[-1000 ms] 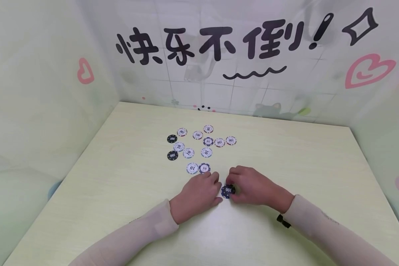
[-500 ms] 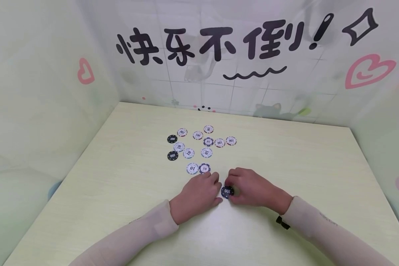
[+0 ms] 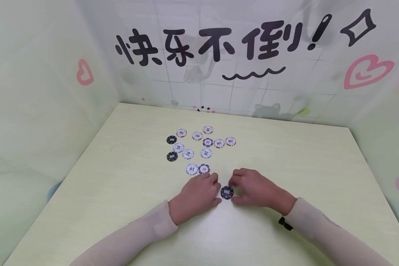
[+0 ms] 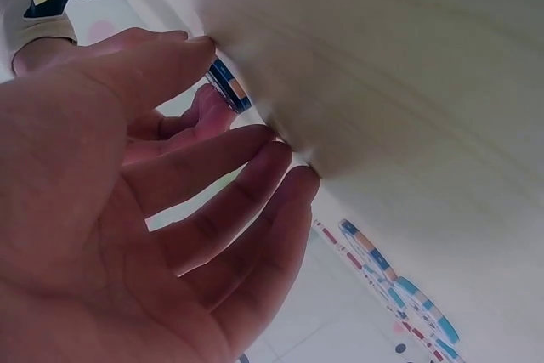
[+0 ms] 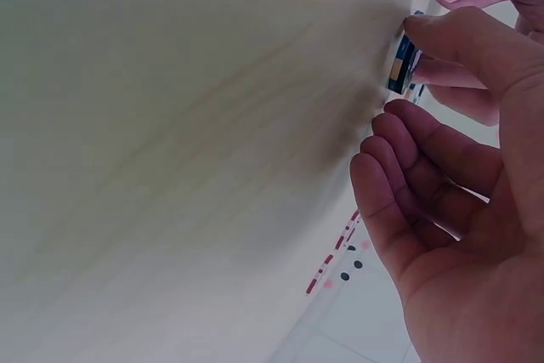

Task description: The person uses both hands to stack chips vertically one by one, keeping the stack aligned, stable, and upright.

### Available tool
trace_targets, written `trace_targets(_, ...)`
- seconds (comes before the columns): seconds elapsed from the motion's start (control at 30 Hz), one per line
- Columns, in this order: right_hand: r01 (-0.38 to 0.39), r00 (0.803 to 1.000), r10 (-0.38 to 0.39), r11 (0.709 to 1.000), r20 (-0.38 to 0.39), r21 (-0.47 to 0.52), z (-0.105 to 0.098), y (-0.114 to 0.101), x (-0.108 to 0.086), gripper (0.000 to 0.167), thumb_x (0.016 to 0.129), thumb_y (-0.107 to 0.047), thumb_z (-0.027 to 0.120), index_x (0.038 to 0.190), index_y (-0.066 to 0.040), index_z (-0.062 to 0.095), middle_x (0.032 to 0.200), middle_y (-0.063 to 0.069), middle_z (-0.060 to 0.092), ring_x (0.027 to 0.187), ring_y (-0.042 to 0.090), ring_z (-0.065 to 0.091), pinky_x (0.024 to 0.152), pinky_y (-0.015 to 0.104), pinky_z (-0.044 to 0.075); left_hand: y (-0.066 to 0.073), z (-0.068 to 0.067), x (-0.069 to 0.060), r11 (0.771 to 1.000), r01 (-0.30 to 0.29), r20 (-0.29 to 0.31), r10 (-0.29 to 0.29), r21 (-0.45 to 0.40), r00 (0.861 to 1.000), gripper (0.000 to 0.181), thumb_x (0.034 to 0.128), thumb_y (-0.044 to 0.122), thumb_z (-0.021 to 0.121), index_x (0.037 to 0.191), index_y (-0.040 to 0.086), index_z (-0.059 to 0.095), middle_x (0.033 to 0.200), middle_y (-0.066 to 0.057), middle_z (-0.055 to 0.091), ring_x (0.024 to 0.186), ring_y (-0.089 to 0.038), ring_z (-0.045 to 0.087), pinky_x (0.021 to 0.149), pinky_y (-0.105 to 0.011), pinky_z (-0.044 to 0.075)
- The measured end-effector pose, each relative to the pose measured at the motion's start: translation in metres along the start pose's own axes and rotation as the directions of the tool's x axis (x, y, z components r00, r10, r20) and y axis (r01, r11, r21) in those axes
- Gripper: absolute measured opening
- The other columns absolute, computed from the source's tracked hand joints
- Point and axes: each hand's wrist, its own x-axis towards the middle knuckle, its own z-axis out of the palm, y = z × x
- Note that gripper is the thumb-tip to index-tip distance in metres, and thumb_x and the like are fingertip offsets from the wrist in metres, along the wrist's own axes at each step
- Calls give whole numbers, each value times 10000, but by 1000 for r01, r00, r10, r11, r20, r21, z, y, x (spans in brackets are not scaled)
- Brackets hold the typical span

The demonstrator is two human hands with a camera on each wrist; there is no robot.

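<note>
A black poker chip (image 3: 227, 192) marked 100 lies between the hands in the head view. From the side, in the left wrist view, it tops a low stack of poker chips (image 4: 229, 87) with dark blue and pale edge blocks; how many is unclear. My left hand (image 3: 196, 195) rests its fingertips on the table just left of the stack, fingers relaxed and bent, holding nothing. To the right, my right hand (image 3: 258, 190) has its thumb and fingers spread beside the stack, with a gap showing in the head view.
Several loose poker chips lie flat farther back, among them a black chip (image 3: 172, 156), a white chip (image 3: 191, 169) and a blue-edged chip (image 3: 204, 169) near my left knuckles. The pale table (image 3: 302, 159) is walled by printed cloth (image 3: 199, 88) at the back and sides.
The black chip was offset on a blue chip under my right fingers; now it covers it evenly. My right fingers have come off it slightly rightward. My left hand has stayed put.
</note>
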Motion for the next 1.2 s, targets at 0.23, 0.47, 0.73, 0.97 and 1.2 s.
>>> trace_targets(0.23,-30,999,30,998,-18,50,4,2,-4,257,857,-189,913,1065,-75,815,959,-56,663,818,73,550,737,277,531,-13,-2,-6,999,13,-36,-15,-53,999,247,953,388,875,1056,165,852,1028,-8,704,853,-169,642,747,-287,568)
trace_targets(0.47,-41,998,44,997,-38,72,4,1,-7,242,856,-189,922,1041,-74,815,951,-65,659,812,54,551,726,262,533,-41,-8,-8,987,98,-35,-103,-127,994,248,932,320,902,1077,128,840,1014,-29,722,831,-188,639,752,-335,570)
trace_targets(0.73,-52,997,56,995,-49,80,7,2,-9,241,855,-188,928,1036,-76,815,970,-57,678,823,60,551,742,270,538,-68,-1,-5,976,141,-50,-151,-165,987,338,930,309,903,1119,40,826,1064,-97,730,919,-240,656,828,-366,592)
trace_targets(0.97,-68,996,73,992,-48,105,10,4,-7,241,851,-176,927,1034,-76,806,968,-66,674,831,62,565,769,279,554,-79,11,3,981,133,-17,-137,-138,990,353,946,381,878,1059,51,821,990,-74,700,865,-228,582,809,-361,547)
trace_targets(1.2,-67,996,73,991,-51,113,10,3,-5,241,848,-173,927,1031,-78,804,958,-74,665,826,57,558,764,277,552,-82,9,11,980,122,18,-121,-154,992,396,969,404,849,1084,26,818,1006,-100,711,886,-248,595,828,-376,550)
